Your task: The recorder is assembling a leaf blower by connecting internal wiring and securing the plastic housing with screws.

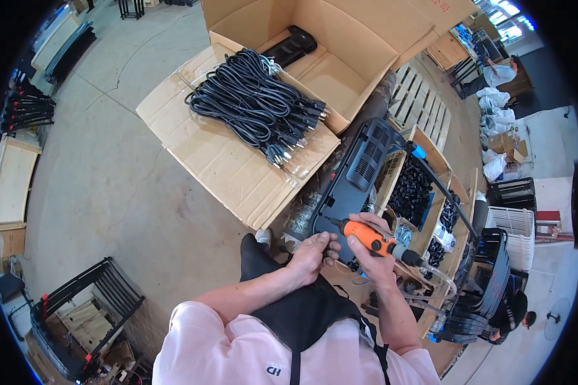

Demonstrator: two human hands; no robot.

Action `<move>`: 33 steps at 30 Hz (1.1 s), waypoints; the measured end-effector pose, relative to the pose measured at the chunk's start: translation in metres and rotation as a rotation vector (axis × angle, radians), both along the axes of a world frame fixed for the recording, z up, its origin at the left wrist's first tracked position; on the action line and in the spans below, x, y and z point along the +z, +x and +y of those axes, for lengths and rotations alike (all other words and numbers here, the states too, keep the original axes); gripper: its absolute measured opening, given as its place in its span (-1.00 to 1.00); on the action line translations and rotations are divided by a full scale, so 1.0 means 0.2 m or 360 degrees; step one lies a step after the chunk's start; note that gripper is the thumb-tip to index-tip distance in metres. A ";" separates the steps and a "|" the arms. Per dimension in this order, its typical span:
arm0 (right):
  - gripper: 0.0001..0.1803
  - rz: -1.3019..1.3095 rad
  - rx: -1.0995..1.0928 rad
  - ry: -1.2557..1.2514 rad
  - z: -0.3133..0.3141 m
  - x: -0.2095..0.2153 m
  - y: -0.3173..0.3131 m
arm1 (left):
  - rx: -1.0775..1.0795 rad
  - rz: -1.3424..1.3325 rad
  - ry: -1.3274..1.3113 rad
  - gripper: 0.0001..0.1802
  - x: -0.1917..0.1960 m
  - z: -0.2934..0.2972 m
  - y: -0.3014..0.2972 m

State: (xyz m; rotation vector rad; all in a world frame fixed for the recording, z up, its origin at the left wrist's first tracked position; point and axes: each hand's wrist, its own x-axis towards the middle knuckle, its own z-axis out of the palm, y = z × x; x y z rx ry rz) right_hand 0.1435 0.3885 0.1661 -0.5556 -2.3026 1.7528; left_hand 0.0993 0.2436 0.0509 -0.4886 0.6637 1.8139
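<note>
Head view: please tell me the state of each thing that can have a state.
Orange power screwdriver: held in right hand, tip against the black panel.
Left hand: fingers at the tool tip.
Large cardboard box: open.
Black power cords: bundled, lying on a cardboard flap.

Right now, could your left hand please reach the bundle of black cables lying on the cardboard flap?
Probably yes, with a stretch. The left hand rests on the black panel, and the bundle of black cables lies forward and to the left on the cardboard flap, with nothing standing between them.
</note>
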 end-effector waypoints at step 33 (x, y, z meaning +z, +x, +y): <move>-0.40 0.0085 -0.0074 -0.0161 0.08 0.18 -0.04 | 0.0038 -0.0261 0.0113 -0.71 0.04 0.12 -0.33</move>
